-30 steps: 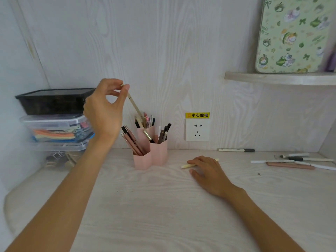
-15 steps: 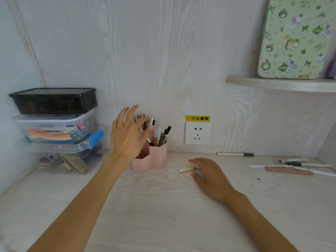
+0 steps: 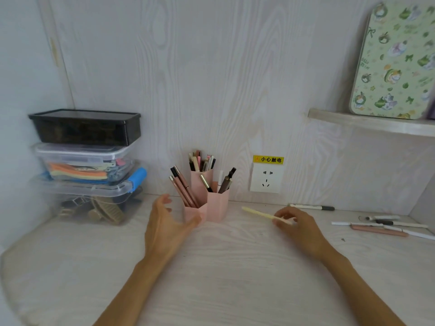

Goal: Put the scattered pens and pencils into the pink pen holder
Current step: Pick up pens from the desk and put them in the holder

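The pink pen holder [image 3: 217, 204] stands on the desk by the back wall, made of three hexagonal cups with several pens and pencils sticking out. My left hand [image 3: 164, 228] hovers just left of its front cup, fingers spread and empty. My right hand [image 3: 300, 228] is to the right of the holder and pinches one end of a pale yellow pen [image 3: 261, 214], which is lifted off the desk and points left toward the holder. A white pen with a dark cap [image 3: 312, 207] lies by the wall. Several more pens [image 3: 386, 225] lie scattered at the far right.
Three stacked plastic boxes [image 3: 87, 165] stand at the left against the wall. A wall socket [image 3: 266, 178] with a yellow warning label sits behind the holder. A shelf [image 3: 372, 122] at upper right carries a green patterned tin.
My left hand let go of a pencil into the holder and dropped to desk level beside it. My right hand picked the pale yellow pen up off the desk.
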`<state>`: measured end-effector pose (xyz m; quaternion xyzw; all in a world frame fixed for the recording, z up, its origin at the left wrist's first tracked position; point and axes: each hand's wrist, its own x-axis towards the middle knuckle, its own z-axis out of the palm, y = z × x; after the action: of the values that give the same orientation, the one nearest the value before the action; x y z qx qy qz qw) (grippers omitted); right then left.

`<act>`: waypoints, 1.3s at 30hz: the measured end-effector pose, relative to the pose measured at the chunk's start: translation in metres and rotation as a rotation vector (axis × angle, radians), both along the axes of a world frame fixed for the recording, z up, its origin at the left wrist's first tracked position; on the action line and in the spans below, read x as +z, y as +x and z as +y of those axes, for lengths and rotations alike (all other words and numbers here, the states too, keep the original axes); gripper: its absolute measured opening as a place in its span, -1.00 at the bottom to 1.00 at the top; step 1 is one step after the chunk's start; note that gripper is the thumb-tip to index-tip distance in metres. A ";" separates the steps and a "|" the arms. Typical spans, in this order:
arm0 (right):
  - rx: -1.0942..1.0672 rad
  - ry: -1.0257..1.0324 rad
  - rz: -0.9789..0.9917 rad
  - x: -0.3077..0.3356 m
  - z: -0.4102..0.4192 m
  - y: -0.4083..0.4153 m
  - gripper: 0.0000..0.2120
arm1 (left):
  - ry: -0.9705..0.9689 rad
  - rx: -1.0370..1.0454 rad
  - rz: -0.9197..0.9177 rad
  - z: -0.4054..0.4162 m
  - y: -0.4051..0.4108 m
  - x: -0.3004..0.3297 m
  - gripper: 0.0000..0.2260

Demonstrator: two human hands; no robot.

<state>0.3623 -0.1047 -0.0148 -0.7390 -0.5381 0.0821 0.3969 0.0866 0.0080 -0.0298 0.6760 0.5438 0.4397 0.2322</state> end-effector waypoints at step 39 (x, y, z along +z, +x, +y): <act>0.044 0.370 -0.687 0.071 0.066 -0.126 -0.69 | -0.031 -0.145 0.052 0.003 0.004 -0.007 -0.41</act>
<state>0.2367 -0.0387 0.0565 -0.6276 -0.6611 -0.2599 0.3185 0.0905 0.0113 -0.0367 0.7212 0.5060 0.3957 0.2595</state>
